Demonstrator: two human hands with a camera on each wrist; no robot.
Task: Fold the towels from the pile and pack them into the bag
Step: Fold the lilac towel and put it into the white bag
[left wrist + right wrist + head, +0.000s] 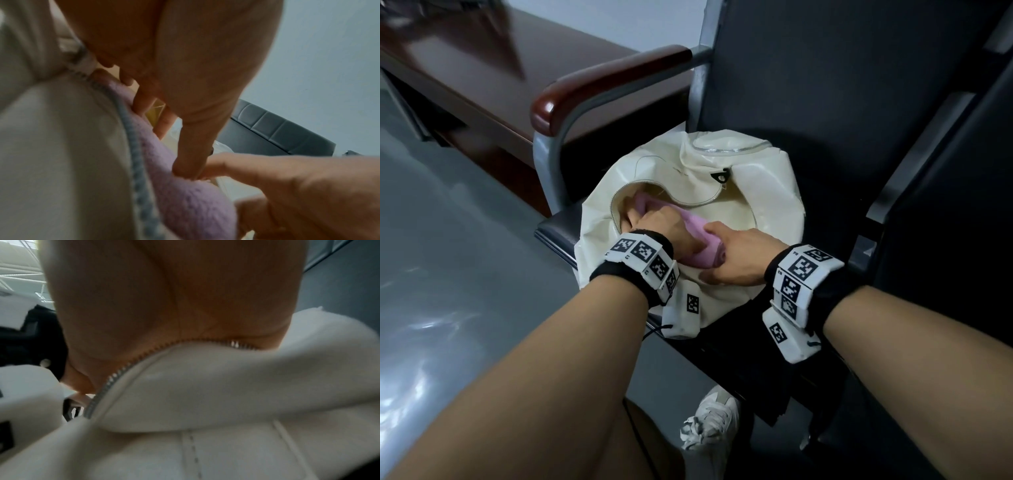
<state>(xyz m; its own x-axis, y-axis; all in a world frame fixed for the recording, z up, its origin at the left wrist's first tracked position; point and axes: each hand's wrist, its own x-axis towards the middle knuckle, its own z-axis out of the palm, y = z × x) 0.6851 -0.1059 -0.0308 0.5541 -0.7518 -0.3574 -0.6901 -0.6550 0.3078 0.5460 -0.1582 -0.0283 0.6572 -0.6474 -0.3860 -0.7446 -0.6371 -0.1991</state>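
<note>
A cream zip bag (760,192) lies on the black chair seat with its mouth open. A folded lilac towel (702,246) sticks halfway into that mouth. My left hand (664,226) lies on top of the towel, fingers reaching down into the bag. In the left wrist view those fingers (144,100) are fairly straight, and the thumb presses into the towel (185,203) beside the bag's edge (61,146). My right hand (743,253) pinches the towel's near end, thumb on top, fingers curled below. In the right wrist view the bag's rim (226,394) hides my right fingers.
The chair (825,85) has a dark backrest and a reddish-brown armrest (602,85) to the left of the bag. A dark wooden desk (482,61) stands at the back left. Grey floor (448,240) lies to the left. A white shoe (712,421) shows below the seat.
</note>
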